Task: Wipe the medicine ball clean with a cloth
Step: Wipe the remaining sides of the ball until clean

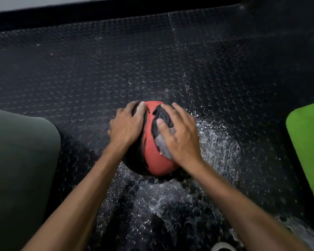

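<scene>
A red and black medicine ball [150, 153] sits on the black studded rubber floor in the middle of the view. My left hand [125, 127] lies spread on the ball's left side, fingers reaching over its top. My right hand [179, 134] presses a grey cloth [162, 145] flat against the ball's right side; only a strip of the cloth shows under the palm and thumb. The far side and right flank of the ball are hidden by my hands.
White powder and wet smears [216, 142] cover the floor to the right of and below the ball. A dark green mat or cushion [22, 160] lies at the left, a bright green one [308, 142] at the right edge. A wall base [116, 13] runs along the top.
</scene>
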